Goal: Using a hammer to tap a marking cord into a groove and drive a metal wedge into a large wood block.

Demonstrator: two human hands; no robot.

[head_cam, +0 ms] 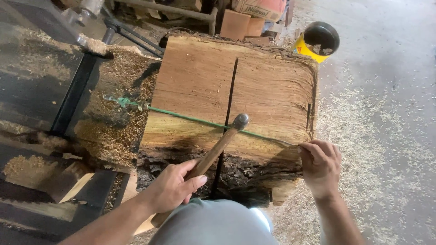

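Head view: the green string (195, 119) runs taut across the big wood slab (254, 86) mid-frame. Right hand (320, 165) pinches its end at the slab's right edge; left hand (175, 186) is wrapped around a wooden-handled hammer (220, 145). Yellow bucket (318, 41) sits upper right, sawdust all over.

A wooden-handled hammer (221, 141) lies tilted over a taut green cord (200, 120) — both across a split wood slab (268, 86).
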